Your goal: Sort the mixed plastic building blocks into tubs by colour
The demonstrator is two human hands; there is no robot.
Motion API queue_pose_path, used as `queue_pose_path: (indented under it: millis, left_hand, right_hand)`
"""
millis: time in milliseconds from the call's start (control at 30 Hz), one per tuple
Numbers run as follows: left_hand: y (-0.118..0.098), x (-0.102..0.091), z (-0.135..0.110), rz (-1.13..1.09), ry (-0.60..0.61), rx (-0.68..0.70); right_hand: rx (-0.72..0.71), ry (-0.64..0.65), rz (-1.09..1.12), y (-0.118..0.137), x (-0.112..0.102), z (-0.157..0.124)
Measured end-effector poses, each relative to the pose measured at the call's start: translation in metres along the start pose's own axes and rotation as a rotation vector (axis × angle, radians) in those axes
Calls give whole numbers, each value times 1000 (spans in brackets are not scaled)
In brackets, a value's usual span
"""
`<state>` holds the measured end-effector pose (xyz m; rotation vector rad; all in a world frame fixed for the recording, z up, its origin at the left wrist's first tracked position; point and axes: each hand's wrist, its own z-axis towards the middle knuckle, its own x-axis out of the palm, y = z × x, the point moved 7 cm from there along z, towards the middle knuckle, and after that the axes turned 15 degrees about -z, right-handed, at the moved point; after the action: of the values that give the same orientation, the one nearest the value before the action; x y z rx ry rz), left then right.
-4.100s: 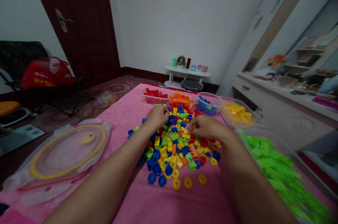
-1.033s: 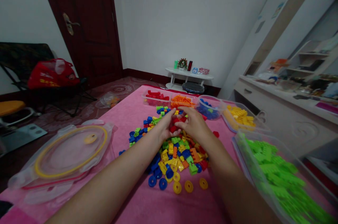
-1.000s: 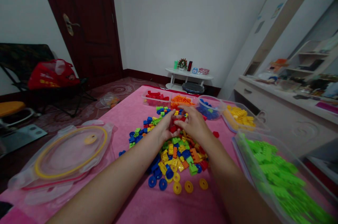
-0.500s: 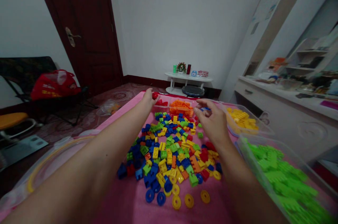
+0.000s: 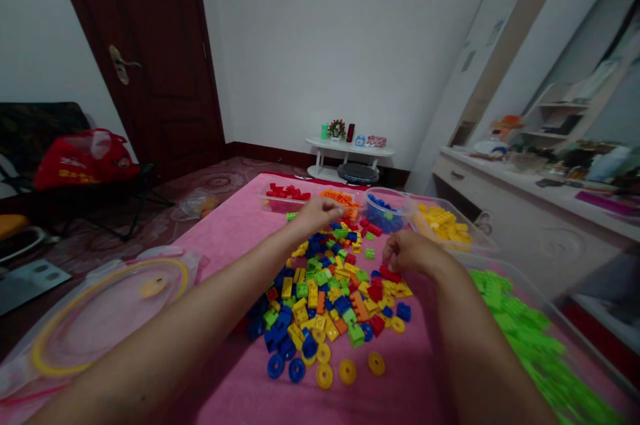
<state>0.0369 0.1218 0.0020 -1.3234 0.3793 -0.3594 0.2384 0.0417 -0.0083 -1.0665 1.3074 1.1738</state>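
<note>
A heap of mixed coloured bricks (image 5: 325, 291) lies on a pink cloth (image 5: 225, 245). My left hand (image 5: 320, 213) hovers over the far end of the heap, beside the orange-brick tub (image 5: 326, 200), fingers loosely stretched with nothing visible in them. My right hand (image 5: 411, 253) is curled at the heap's right edge, fingertips pinched down on a red brick (image 5: 388, 272). Beyond stand a tub of red bricks (image 5: 265, 201) and a round blue-brick tub (image 5: 370, 211).
A tub of yellow bricks (image 5: 425, 233) and a big tub of green bricks (image 5: 520, 331) line the right side. Clear lids with a yellow ring (image 5: 100, 305) lie at the left. Loose yellow and blue wheels (image 5: 325, 371) sit at the heap's near edge.
My left hand, which held red bricks over the red tub, has come back to the heap without them. My right hand dropped from near the blue tub onto red bricks at the right edge.
</note>
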Motion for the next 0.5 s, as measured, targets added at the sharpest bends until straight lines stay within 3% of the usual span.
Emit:
queue_pose_path:
  millis: [67,133,267,333,433,500]
  left_hand:
    - [8,38,-18,248,193,70]
    - [14,64,-32,500,287,190]
    - [24,82,-45,798,298,259]
    - [26,79,-45,859,252,221]
    - [25,73,-46,892,212,183]
    - [25,68,-46,874,178,160]
  right_hand:
    - [-15,165,-59,6,12,-4]
    - [2,250,-122,14,17,-7]
    - [40,333,-241,25,22,-9]
    - [39,263,-223,25,16,-5]
    - [103,11,-187,13,-8,0]
    - [155,-71,-187,2,-17,1]
